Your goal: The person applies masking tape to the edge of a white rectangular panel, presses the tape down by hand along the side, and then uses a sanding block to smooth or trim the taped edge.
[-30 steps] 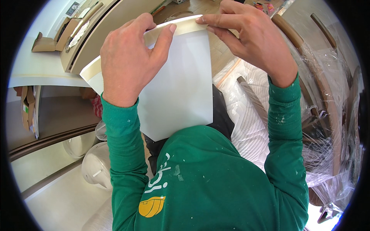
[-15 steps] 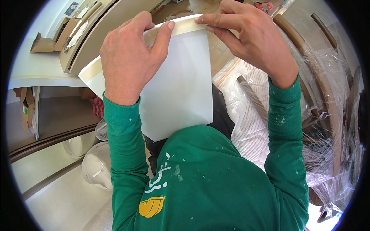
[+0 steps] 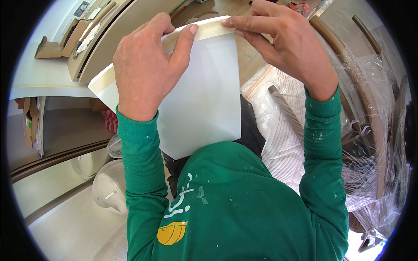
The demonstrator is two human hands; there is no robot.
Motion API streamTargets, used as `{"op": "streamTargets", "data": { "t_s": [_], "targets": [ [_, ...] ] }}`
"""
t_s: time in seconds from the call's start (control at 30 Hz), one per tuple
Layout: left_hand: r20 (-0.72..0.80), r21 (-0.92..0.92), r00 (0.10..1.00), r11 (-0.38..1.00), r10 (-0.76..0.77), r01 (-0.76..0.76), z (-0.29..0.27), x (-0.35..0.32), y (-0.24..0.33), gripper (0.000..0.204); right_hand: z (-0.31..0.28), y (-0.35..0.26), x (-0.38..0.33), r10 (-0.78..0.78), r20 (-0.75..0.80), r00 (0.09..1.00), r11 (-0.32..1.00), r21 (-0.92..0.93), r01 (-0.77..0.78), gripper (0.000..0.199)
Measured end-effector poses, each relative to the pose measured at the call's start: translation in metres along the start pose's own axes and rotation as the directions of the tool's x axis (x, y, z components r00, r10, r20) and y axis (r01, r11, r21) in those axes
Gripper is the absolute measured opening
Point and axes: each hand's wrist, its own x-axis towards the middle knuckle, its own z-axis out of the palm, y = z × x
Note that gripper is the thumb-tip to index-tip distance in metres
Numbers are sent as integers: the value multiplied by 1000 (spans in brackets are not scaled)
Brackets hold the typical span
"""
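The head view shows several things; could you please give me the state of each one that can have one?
White panel: held by its far edge in both hands
Left hand: closed on that edge
Right hand: pinching that edge
Cardboard box: open
Curved wood: partly wrapped
Plastic wrap: crumpled
Green shirt: marked with pale specks

Smooth, matt white sheet (image 3: 200, 95), paper or plastic unclear, with a smooth cream band (image 3: 212, 30) along its edge. Soft, matt green cloth shirt (image 3: 257, 200), paint-like flecks. Glossy, crinkled clear plastic film (image 3: 357, 163) around brown wood-look furniture (image 3: 326, 34). Matt cardboard box (image 3: 48, 51).
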Motion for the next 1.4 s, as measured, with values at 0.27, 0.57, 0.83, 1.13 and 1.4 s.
{"op": "streamTargets", "data": {
  "t_s": [0.27,0.57,0.83,1.13,1.4],
  "targets": [
    [-27,-10,999,1000,25,-25,3,-2,-2,44,0,0,0,17,-12,1000,1000,0,-17,16],
    [-24,47,996,996,83,-81,3,-4,-2,46,0,2,-3,23,-2,1000,999,-33,-23,16],
    [-49,32,998,999,31,-29,4,1,5,49,-5,0,-1,-16,-32,999,1000,-2,16,15],
    [-35,64,999,998,16,-14,2,1,7,49,-6,-3,-1,-40,-45,998,999,-28,39,15],
    [-34,73,999,997,13,-10,-1,-3,4,51,1,3,-4,-16,-70,997,999,32,18,23]
  ]
}}
